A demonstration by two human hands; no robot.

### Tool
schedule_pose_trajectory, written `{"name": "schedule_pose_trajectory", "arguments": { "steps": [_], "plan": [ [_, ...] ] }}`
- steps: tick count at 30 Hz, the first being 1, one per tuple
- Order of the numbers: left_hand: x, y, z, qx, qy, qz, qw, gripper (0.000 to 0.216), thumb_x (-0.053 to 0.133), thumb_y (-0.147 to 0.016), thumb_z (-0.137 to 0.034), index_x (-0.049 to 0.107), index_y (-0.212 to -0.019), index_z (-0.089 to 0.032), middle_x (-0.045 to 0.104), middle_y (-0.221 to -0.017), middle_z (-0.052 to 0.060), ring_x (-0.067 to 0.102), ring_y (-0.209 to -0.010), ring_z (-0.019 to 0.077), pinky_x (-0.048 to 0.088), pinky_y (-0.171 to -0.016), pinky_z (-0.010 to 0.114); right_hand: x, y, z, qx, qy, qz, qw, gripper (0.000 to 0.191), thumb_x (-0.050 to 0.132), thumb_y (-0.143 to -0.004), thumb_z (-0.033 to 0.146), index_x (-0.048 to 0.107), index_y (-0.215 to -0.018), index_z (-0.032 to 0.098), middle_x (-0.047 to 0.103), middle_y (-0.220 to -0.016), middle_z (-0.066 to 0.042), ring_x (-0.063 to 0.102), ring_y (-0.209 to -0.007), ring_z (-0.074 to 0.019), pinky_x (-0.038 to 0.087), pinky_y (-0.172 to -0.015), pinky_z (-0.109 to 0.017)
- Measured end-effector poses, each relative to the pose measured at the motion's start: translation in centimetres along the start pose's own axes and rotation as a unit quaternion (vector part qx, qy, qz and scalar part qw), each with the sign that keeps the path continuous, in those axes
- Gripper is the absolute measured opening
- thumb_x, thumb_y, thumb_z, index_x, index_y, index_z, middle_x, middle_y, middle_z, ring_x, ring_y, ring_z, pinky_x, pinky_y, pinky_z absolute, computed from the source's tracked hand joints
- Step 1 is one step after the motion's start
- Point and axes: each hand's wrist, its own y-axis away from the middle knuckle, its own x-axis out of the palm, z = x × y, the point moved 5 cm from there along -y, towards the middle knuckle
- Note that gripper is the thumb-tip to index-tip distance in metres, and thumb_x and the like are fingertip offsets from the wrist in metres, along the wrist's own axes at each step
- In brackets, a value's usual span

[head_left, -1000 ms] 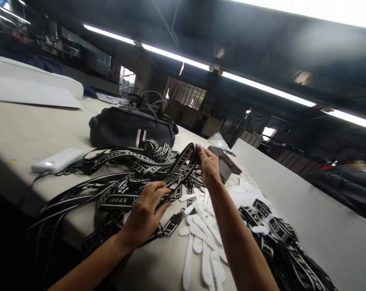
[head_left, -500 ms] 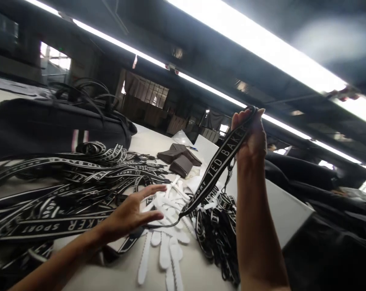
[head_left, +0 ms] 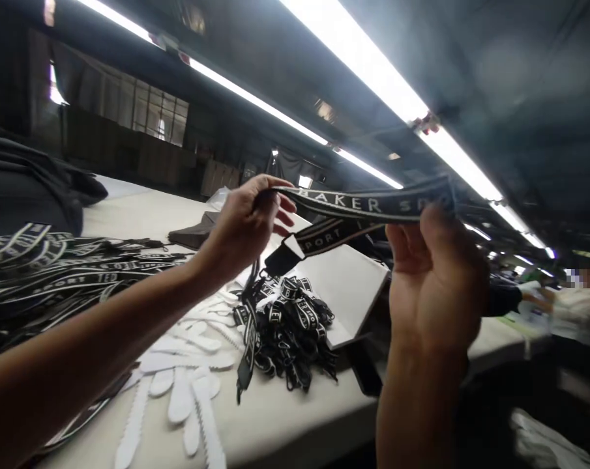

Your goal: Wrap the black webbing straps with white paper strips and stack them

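A black webbing strap [head_left: 360,203] with white lettering and pale edge lines is stretched between my two raised hands. My left hand [head_left: 255,215] pinches one part of it, with the other fingers loosely curled. My right hand [head_left: 434,260] grips the strap near its right end, thumb on top. A second length of the strap hangs in a loop below, with a dark end piece under my left hand. Beneath, on the table, lies a pile of bundled lettered straps [head_left: 295,326].
White serrated-edge strips [head_left: 187,391] lie spread on the pale table [head_left: 270,430]. Long lettered straps [head_left: 79,280] are heaped at left, near a dark bag [head_left: 25,182]. A brown folded piece [head_left: 194,229] and a white board [head_left: 348,286] sit behind. Another person [head_left: 578,306] is at far right.
My view has turned to the right. My left hand has risen from above the white strips and taken hold of the strap, which is now stretched roughly level between both hands.
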Motion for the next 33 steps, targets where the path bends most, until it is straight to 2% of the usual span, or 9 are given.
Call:
{"name": "schedule_pose_trajectory", "arguments": {
  "steps": [5,8,11,15,17,21,23,29,33],
  "plan": [
    [2.1,-1.9,-3.7,0.067,-0.010,0.027,0.997,0.027,0.040,-0.086,-0.003,0.063,-0.100,-0.007,0.066,-0.075,0.006,0.065,-0.061,0.0145,0.054,-0.055,0.026,-10.2,6.1,-3.1,0.153,0.149,-0.038,0.976,0.019,0.073,-0.079,0.035,0.071,-0.082,0.016,0.072,-0.080,-0.007,0.068,-0.066,-0.0177,0.053,-0.056,-0.027],
    [4.6,-2.4,-4.6,0.073,-0.027,0.071,0.994,0.029,0.041,-0.082,0.003,0.066,-0.092,-0.007,0.066,-0.076,0.007,0.065,-0.062,0.0139,0.053,-0.056,0.024,-12.2,7.3,-2.9,0.114,0.189,-0.031,0.975,0.034,0.077,-0.075,0.040,0.069,-0.101,0.019,0.071,-0.101,-0.011,0.068,-0.087,-0.0241,0.056,-0.071,-0.034],
    [7.2,-2.4,-5.1,0.042,-0.007,0.098,0.994,0.025,0.041,-0.084,0.001,0.065,-0.087,-0.006,0.065,-0.075,0.007,0.063,-0.058,0.0125,0.051,-0.054,0.023,-10.1,6.8,-2.4,0.083,0.166,0.085,0.979,0.073,0.083,-0.065,0.048,0.056,-0.129,0.027,0.056,-0.134,-0.011,0.050,-0.127,-0.0330,0.043,-0.103,-0.052],
    [9.6,-1.7,-5.9,0.009,0.019,0.143,0.989,0.025,0.039,-0.088,-0.001,0.064,-0.091,-0.003,0.064,-0.071,0.005,0.065,-0.060,0.0127,0.053,-0.063,0.030,-5.7,7.0,-4.1,0.188,0.092,0.224,0.952,0.100,0.090,-0.057,0.041,0.040,-0.143,0.032,0.046,-0.146,-0.008,0.037,-0.138,-0.0328,0.030,-0.112,-0.058],
    [10.0,-1.4,-6.0,-0.020,0.048,0.156,0.986,0.026,0.037,-0.091,-0.003,0.064,-0.093,-0.001,0.063,-0.069,0.004,0.066,-0.060,0.0129,0.054,-0.068,0.035,-3.8,8.0,-5.4,0.269,0.008,0.261,0.927,0.095,0.088,-0.061,0.038,0.039,-0.142,0.031,0.054,-0.138,-0.007,0.047,-0.131,-0.0303,0.037,-0.109,-0.054],
    [10.1,-1.3,-5.6,-0.030,0.023,0.185,0.982,0.024,0.043,-0.091,-0.006,0.066,-0.093,-0.001,0.065,-0.071,0.007,0.068,-0.060,0.0168,0.055,-0.066,0.042,-2.1,10.9,-7.0,0.403,-0.153,0.309,0.848,0.048,0.075,-0.077,0.041,0.060,-0.118,0.021,0.070,-0.108,-0.006,0.067,-0.099,-0.0239,0.053,-0.094,-0.043],
    [10.1,-1.5,-5.0,-0.056,-0.020,0.219,0.974,0.023,0.045,-0.090,-0.007,0.068,-0.093,-0.003,0.066,-0.073,0.009,0.068,-0.060,0.0197,0.055,-0.062,0.042,-2.3,12.0,-7.4,0.430,-0.190,0.307,0.828,0.033,0.069,-0.083,0.041,0.064,-0.105,0.018,0.071,-0.104,-0.008,0.068,-0.095,-0.0222,0.054,-0.089,-0.038],
    [9.4,-2.2,-3.1,-0.137,-0.049,0.287,0.947,0.026,0.045,-0.090,-0.008,0.070,-0.098,-0.005,0.070,-0.080,0.014,0.070,-0.068,0.0224,0.055,-0.063,0.038,-3.6,13.4,-8.4,0.450,-0.252,0.280,0.810,0.034,0.062,-0.087,0.048,0.059,-0.104,0.018,0.072,-0.103,-0.010,0.070,-0.081,-0.0203,0.058,-0.064,-0.029],
    [9.5,-2.3,-2.4,-0.071,0.046,0.428,0.900,0.023,0.053,-0.082,-0.009,0.070,-0.096,-0.004,0.072,-0.084,0.017,0.071,-0.075,0.0266,0.058,-0.067,0.041,-2.9,13.8,-8.6,0.418,-0.226,0.284,0.833,0.045,0.067,-0.082,0.052,0.052,-0.112,0.023,0.072,-0.093,-0.006,0.070,-0.072,-0.0198,0.058,-0.068,-0.034]
  ]
}}
